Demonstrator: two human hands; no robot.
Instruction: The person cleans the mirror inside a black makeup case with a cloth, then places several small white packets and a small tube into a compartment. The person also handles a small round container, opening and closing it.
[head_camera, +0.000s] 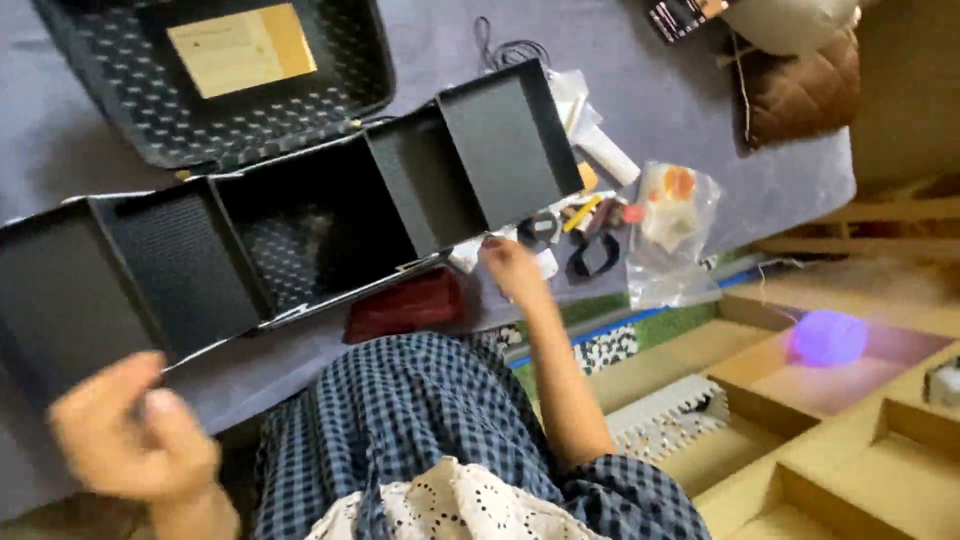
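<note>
A black case with fold-out trays lies open on a grey-purple cloth. Its lid holds a tan card. My right hand reaches to the small items beside the right tray. Its fingertips are at a small white piece, and I cannot see whether they grip it. My left hand is blurred at the lower left, just below the leftmost tray. Its fingers are curled and nothing shows in them. A dark red pouch lies under the case's near edge.
Right of my right hand lie black loops, a white tube and a clear plastic bag with orange and white items. A brown quilted cushion sits at the back right. Wooden compartments at the lower right hold a purple ball.
</note>
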